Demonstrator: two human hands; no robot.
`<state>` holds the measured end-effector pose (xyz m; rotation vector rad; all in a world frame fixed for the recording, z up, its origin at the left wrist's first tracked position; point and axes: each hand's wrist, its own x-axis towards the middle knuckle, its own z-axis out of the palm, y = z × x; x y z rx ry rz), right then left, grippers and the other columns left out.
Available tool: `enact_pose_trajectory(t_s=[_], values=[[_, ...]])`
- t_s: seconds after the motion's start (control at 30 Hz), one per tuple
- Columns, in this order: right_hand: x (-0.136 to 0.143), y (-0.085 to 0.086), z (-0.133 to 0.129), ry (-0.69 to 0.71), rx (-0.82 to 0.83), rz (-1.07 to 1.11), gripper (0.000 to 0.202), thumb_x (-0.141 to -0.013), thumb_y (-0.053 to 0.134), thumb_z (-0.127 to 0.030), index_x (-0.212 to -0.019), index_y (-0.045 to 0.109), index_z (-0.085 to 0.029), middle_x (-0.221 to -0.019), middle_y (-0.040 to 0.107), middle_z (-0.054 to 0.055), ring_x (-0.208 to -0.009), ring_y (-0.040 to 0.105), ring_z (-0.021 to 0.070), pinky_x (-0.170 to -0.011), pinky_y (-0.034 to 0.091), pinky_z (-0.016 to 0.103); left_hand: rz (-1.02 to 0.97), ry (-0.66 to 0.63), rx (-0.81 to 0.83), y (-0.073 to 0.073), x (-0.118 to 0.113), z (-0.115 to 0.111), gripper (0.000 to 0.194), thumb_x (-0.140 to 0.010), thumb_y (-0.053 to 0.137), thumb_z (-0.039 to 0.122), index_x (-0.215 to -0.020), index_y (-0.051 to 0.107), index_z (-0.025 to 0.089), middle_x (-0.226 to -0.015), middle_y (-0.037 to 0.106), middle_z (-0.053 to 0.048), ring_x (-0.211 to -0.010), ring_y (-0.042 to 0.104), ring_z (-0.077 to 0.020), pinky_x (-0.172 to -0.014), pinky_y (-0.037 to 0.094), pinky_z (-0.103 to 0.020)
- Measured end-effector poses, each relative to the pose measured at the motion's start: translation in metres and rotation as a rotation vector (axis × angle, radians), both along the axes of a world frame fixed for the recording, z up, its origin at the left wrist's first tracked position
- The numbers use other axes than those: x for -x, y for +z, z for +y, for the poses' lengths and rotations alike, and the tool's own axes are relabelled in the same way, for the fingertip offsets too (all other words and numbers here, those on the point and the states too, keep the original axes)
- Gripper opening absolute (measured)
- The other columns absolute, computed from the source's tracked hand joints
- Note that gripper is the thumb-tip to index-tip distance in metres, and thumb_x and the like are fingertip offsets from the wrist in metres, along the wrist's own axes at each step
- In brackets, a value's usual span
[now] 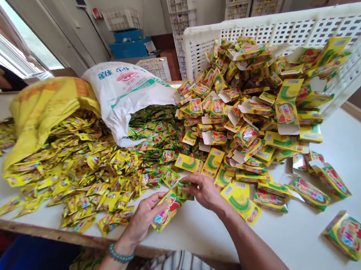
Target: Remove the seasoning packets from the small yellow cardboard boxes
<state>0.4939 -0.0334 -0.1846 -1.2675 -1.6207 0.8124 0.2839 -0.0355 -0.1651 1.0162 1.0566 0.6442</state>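
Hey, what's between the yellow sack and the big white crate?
A white printed sack, spilling small green packets, lies between the yellow sack and crate in the head view.

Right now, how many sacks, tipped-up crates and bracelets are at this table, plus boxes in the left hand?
Yellow sack: 1
White sack: 1
White crate: 1
Beaded bracelet: 1
Box in left hand: 1
Total: 5
Loose packets overlap too much to count.

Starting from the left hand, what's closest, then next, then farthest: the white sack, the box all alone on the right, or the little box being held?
From the left hand:
1. Held box: in its fingers
2. White sack: farther back, to the left
3. Lone box: far right on the table
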Motion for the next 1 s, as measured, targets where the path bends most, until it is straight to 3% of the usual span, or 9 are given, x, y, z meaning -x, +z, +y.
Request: enact_pose_trajectory(t_s=[0.17,0.3,0.4,0.53,0.63,0.8,0.9,1.0], values=[[0.004,0.001,-0.005,0.143,0.009,-0.088,0.020,-0.071,0.066,-0.009,-0.084,0.073,-0.021,-0.075,0.068,0.000,-0.070,0.060,0.0157,-0.066,0.045,0.025,0.088,-0.068,-0.009,0.001,0.005,0.001,0.042,-0.066,0.079,0.039,-0.098,0.069,0.015,-0.093,0.074,-0.009,-0.080,0.068,-0.0222,-0.073,0.052,-0.030],[0.013,0.001,-0.010,0.129,0.131,0.010,0.040,-0.063,0.062,0.001,-0.096,0.064,-0.021,-0.077,0.067,-0.003,-0.067,0.059,0.0128,-0.060,0.043,0.021,0.119,-0.111,-0.006,-0.001,0.003,0.001,0.041,-0.064,0.080,0.038,-0.096,0.069,0.015,-0.094,0.074,-0.009,-0.081,0.068,-0.0224,-0.073,0.052,-0.030],[0.015,-0.001,-0.010,0.097,0.151,0.135,0.037,-0.063,0.066,-0.004,-0.096,0.060,-0.020,-0.082,0.065,-0.002,-0.067,0.057,0.0118,-0.059,0.044,0.021,0.067,-0.056,0.054,-0.003,0.002,0.000,0.043,-0.062,0.083,0.035,-0.096,0.068,0.014,-0.089,0.075,-0.008,-0.074,0.068,-0.0194,-0.069,0.052,-0.028],[0.015,-0.005,-0.006,0.061,0.154,0.305,0.032,-0.073,0.064,-0.014,-0.104,0.057,-0.020,-0.085,0.064,0.000,-0.069,0.059,0.0122,-0.062,0.049,0.023,-0.021,0.049,0.076,-0.005,0.002,-0.002,0.045,-0.061,0.084,0.034,-0.098,0.067,0.013,-0.087,0.074,-0.009,-0.069,0.067,-0.0176,-0.065,0.051,-0.026],[0.019,-0.006,-0.006,0.018,0.159,0.275,0.030,-0.073,0.064,-0.013,-0.101,0.056,-0.021,-0.079,0.064,-0.001,-0.066,0.060,0.0128,-0.061,0.049,0.024,-0.036,0.046,0.053,-0.008,0.002,-0.003,0.044,-0.063,0.083,0.035,-0.098,0.068,0.013,-0.087,0.074,-0.010,-0.071,0.068,-0.0189,-0.066,0.051,-0.027],[0.027,-0.002,-0.010,-0.046,0.148,0.264,0.032,-0.072,0.063,-0.015,-0.102,0.054,-0.021,-0.086,0.062,0.001,-0.066,0.061,0.0128,-0.060,0.049,0.024,-0.039,0.106,0.047,-0.008,0.001,-0.004,0.046,-0.062,0.083,0.034,-0.099,0.068,0.014,-0.085,0.075,-0.009,-0.072,0.068,-0.0191,-0.068,0.051,-0.027],[0.032,-0.002,-0.013,0.036,0.123,0.267,0.032,-0.074,0.055,-0.011,-0.104,0.052,-0.022,-0.078,0.062,-0.001,-0.065,0.059,0.0128,-0.061,0.048,0.024,-0.027,0.100,0.035,-0.007,-0.001,-0.005,0.044,-0.062,0.083,0.035,-0.098,0.068,0.013,-0.083,0.074,-0.008,-0.069,0.067,-0.0181,-0.064,0.051,-0.026],[0.033,-0.002,-0.016,0.137,0.169,0.374,0.042,-0.073,0.047,-0.008,-0.113,0.046,-0.023,-0.086,0.064,0.000,-0.065,0.058,0.0119,-0.060,0.047,0.024,-0.022,0.093,0.029,-0.008,-0.005,-0.006,0.044,-0.062,0.082,0.035,-0.098,0.068,0.013,-0.086,0.074,-0.008,-0.071,0.068,-0.0180,-0.065,0.051,-0.025]])
